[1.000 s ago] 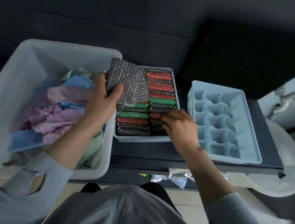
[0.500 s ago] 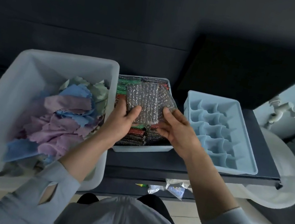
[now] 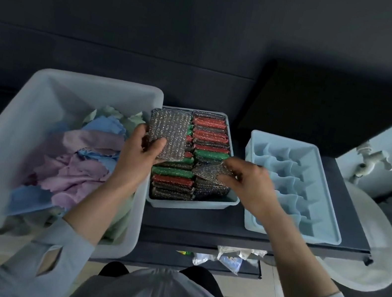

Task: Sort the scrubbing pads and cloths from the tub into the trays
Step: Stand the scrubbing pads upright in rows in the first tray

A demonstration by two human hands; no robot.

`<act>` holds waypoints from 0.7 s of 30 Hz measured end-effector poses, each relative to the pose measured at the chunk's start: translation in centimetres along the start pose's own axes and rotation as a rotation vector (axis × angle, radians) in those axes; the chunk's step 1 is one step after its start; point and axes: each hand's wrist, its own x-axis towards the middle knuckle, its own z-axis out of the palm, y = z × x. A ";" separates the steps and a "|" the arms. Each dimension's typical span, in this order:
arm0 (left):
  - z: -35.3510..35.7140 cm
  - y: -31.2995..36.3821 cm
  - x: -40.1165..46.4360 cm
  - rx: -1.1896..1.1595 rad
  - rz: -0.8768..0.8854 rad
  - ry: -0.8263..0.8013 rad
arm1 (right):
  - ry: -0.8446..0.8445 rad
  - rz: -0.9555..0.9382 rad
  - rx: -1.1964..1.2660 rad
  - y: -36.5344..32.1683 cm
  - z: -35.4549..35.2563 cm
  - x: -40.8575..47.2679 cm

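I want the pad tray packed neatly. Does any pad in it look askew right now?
Yes. One silver scrubbing pad lies tilted across the packed rows near the front right of the pad tray, pinched by the right hand. The left hand holds another silver pad above the tray.

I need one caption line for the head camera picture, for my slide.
Left hand holds a silver pad while the right hand pinches another silver pad over the full pad tray.

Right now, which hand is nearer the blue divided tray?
Right. The right hand sits just beside the blue divided tray, pinching a silver pad. The left hand is across the pad tray, holding another silver pad.
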 end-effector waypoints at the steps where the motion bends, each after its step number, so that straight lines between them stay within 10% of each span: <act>1: -0.1 -0.2 0.0 0.013 0.012 -0.001 | 0.002 -0.026 -0.024 -0.3 -0.2 0.1; 21: -0.8 -2.3 -1.1 0.087 0.020 0.012 | -0.532 -0.104 -0.835 -1.8 4.3 1.4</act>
